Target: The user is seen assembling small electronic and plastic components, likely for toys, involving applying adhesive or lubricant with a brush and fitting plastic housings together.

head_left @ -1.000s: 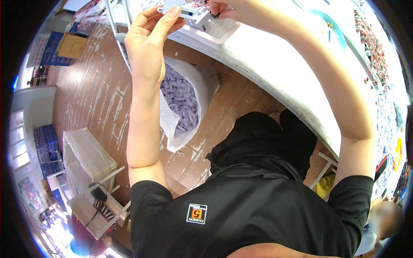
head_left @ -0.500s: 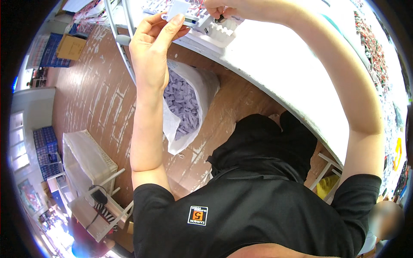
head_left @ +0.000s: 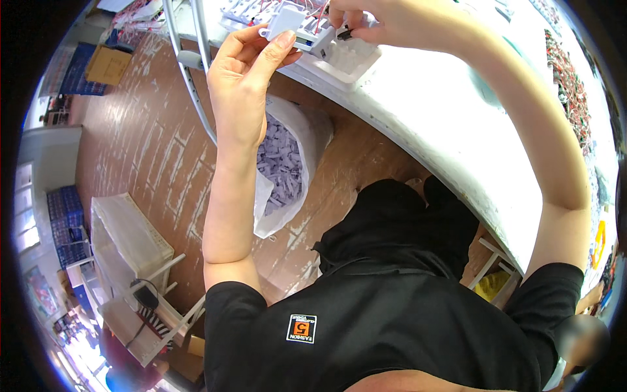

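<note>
At the top of the view, my left hand (head_left: 247, 68) pinches a small white plastic case (head_left: 285, 22) with a flat face and a little loop at one corner. Close by on the right, my right hand (head_left: 371, 21) has its fingers closed around a small black part (head_left: 344, 34), whose exact kind I cannot make out. Beneath that hand stands a white plastic tray (head_left: 353, 77) at the table's edge. Behind my left hand lie white plastic housings (head_left: 245, 12) with thin red wires, partly cut off by the upper edge.
A white table (head_left: 450, 124) runs along the right, with heaps of red and green wires (head_left: 568, 98) on it. Below sits a white sack (head_left: 313, 130) full of pale plastic pieces. Metal legs (head_left: 191, 62) rise left of my hand; a white bin (head_left: 127, 228) stands on the floor.
Both hands have shifted slightly right and down in the view along with the table. My right hand now tilts over the tray, showing more of the black part.
</note>
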Tool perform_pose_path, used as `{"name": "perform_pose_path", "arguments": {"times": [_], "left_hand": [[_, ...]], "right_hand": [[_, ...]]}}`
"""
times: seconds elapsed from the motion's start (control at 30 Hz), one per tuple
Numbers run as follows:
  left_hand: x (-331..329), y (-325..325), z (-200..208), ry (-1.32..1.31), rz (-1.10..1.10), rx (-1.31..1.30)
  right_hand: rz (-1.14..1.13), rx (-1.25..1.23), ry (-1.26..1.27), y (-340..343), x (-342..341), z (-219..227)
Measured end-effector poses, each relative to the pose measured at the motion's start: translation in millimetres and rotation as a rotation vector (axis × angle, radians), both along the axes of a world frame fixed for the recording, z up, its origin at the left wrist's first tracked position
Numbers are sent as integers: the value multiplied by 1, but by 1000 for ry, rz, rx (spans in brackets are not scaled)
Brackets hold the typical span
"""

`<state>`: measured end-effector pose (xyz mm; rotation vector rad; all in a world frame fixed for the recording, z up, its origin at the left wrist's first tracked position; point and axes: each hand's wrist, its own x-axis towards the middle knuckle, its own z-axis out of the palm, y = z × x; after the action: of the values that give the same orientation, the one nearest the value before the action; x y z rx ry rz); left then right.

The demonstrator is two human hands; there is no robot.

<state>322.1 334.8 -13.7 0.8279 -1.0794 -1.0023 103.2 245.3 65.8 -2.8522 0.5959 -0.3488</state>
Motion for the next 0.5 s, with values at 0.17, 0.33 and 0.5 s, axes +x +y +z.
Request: {"name": "perform_pose_path", "arguments": {"times": [0.17, 0.33, 0.5], "left_hand": [[-3, -2, 1, -18, -17, -9], [-5, 1, 1, -14, -18, -21], [-4, 4, 2, -34, -10, -27]], "right_hand": [[-137, -302, 100, 14, 5, -9], [-118, -382, 107, 13, 12, -19], [-196, -269, -19, 12, 6, -24]]}}
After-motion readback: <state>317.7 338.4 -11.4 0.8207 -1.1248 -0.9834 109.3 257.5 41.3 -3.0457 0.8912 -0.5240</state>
